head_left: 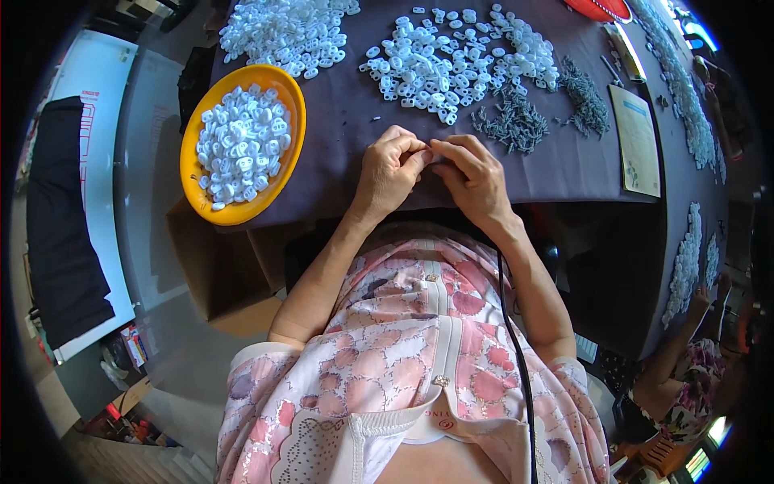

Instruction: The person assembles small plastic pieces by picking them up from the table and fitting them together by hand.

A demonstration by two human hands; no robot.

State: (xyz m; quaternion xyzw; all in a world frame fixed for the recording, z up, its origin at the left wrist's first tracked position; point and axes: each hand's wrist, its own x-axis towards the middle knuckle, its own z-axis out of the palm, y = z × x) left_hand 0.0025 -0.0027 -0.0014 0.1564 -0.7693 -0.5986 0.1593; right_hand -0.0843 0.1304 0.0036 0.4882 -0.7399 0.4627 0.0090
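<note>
Left hand [389,165] and right hand [474,173] meet at the near edge of the bench [564,165], fingertips pinched together on something tiny between them; can't tell what it is, it's hidden by the fingers. Both sets of fingers curled closed, touching each other. Dark purple cloth covers the bench. Just beyond the hands: a spread of small white plastic pieces [451,60], and to its right a heap of small grey pins [516,121]. Second white heap [282,32] at the far left. Orange bowl [192,137] full of the same white pieces sits left of the left hand, overhanging the bench edge. Yellowish card [637,141] lies to the right, well apart.
</note>
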